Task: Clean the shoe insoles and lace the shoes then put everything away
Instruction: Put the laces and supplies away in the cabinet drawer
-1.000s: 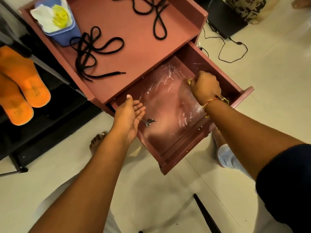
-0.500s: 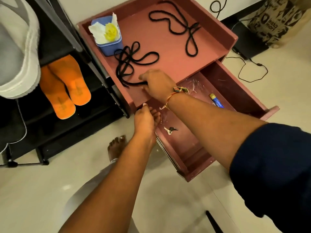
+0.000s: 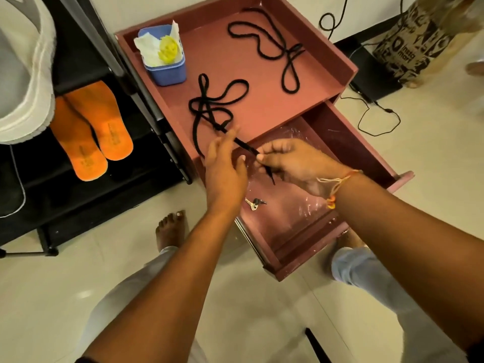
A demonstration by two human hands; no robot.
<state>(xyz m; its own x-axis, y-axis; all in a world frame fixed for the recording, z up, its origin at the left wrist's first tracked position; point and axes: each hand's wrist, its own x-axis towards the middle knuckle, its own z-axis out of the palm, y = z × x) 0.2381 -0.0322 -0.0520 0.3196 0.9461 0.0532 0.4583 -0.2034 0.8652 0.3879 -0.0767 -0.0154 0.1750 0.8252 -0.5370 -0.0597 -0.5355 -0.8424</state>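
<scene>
Black laces (image 3: 209, 106), orange insoles (image 3: 91, 129), blue tub (image 3: 167, 72), reddish-brown drawer (image 3: 340, 121)

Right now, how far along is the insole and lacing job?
Done, apparently: two orange insoles sit on the black rack, out of the shoes. In hand: the right hand pinches the end of one black lace, the left hand open beside it. Left: the second lace lies untouched on the cabinet top, no lace is in a shoe, the drawer stands open, and the blue tub is still out.
</scene>
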